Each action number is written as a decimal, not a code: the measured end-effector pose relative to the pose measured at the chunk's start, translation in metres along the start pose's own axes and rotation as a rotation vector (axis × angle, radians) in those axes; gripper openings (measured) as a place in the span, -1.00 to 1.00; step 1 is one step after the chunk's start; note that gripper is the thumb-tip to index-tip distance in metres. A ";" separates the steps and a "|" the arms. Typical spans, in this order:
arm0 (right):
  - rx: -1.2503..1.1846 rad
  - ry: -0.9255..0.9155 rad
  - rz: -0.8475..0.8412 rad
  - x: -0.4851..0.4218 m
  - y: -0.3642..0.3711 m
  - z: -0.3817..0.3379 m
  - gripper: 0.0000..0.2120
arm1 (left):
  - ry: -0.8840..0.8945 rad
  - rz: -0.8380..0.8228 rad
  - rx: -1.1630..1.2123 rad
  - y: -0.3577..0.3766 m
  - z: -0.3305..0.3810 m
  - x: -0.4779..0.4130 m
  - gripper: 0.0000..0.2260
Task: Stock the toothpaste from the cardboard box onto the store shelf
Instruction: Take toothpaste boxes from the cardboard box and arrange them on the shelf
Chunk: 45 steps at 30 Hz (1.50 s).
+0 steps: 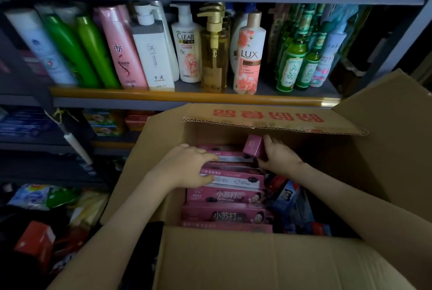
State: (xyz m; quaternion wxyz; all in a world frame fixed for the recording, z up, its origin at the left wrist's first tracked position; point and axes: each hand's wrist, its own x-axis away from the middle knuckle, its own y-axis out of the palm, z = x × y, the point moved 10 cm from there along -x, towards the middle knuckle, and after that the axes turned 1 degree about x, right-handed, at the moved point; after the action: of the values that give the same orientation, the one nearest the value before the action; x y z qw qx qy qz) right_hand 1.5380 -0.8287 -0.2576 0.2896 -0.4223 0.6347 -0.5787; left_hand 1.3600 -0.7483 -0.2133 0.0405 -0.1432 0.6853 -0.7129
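Note:
An open cardboard box (245,261) stands in front of the store shelf (187,96). Inside it lie several pink toothpaste cartons (229,196), stacked flat. My left hand (189,165) reaches into the box and grips the left end of an upper pink carton (236,177), fingers curled over its edge. My right hand (280,156) holds the end of another pink carton (253,145), which is tilted up out of the stack. Blue and red cartons (289,193) fill the box's right side.
Shampoo and wash bottles (154,51) crowd the shelf above the box, with green glass bottles (297,60) at the right. A lower shelf at the left holds blue toothpaste cartons (23,123) and soap packs (105,123). Bagged goods and a red pack (35,243) lie at the lower left.

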 end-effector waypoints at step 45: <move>-1.665 0.185 0.074 0.110 -0.073 -0.145 -0.41 | -0.803 0.805 1.506 -0.028 -0.104 0.217 -0.73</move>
State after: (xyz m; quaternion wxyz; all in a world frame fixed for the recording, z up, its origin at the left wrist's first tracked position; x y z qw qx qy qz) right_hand 1.3762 -0.8517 -0.1488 -0.1513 -0.4280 0.8892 0.0567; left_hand 1.1294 -0.7010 -0.1554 0.5984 -0.0668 -0.0230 -0.7980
